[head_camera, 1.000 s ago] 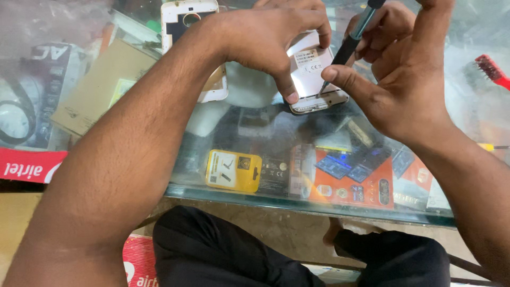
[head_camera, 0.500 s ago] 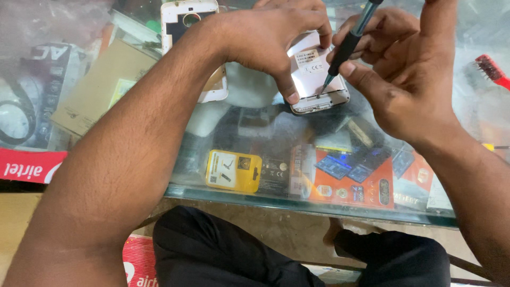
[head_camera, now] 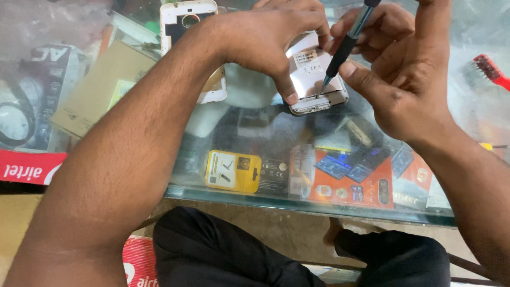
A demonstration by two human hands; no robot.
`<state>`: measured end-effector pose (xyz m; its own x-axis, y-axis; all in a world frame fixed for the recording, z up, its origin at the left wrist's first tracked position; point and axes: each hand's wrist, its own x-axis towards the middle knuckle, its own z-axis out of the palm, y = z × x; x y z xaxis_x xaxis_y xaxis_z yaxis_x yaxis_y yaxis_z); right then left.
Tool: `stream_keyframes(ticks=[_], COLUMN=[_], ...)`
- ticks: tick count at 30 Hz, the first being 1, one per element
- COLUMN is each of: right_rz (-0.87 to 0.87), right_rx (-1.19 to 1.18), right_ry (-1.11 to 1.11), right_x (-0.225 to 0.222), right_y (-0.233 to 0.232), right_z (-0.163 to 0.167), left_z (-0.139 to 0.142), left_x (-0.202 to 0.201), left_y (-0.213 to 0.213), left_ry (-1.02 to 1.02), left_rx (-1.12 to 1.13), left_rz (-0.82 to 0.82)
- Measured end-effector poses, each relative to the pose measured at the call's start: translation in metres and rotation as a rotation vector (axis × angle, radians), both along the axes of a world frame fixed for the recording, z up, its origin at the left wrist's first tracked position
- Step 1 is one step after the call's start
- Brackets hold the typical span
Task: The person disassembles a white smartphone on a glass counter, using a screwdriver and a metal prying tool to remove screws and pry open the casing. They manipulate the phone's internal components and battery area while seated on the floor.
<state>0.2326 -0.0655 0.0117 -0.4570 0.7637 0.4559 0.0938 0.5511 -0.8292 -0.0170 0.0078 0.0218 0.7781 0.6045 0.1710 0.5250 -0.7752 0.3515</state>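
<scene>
My left hand (head_camera: 268, 40) grips a silver phone (head_camera: 313, 77) lying back-up on the glass counter, thumb pressed on its lower left edge. My right hand (head_camera: 396, 69) holds a thin dark screwdriver (head_camera: 345, 45) between thumb and fingers, index finger raised. The screwdriver tip touches the phone's lower back near its bottom edge.
A white and gold phone (head_camera: 183, 18) lies on the glass counter (head_camera: 319, 204) behind my left wrist. A red brush (head_camera: 491, 72) sits at the right edge. Under the glass lie a yellow packet (head_camera: 232, 171), orange boxes (head_camera: 345, 178) and a cardboard box (head_camera: 98, 87). My knees are below the counter.
The screwdriver has tilted down and its tip has moved from above the phone's right edge onto the phone's lower back. My left hand has kept its hold.
</scene>
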Motion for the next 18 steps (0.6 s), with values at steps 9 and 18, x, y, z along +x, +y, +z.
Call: stream_keyframes(ticks=[9,18], right_rz=[0.059,0.017], right_rx=[0.295,0.181], right_ry=[-0.153,-0.099], right_x=[0.018,0.006], right_y=[0.010,0.005], right_z=[-0.016,-0.006], left_z=[0.000,-0.001], left_x=[0.001,0.002], left_y=[0.001,-0.001], left_ry=[0.022,0.025], left_rx=[-0.006,0.010], left_rz=[0.008,0.031])
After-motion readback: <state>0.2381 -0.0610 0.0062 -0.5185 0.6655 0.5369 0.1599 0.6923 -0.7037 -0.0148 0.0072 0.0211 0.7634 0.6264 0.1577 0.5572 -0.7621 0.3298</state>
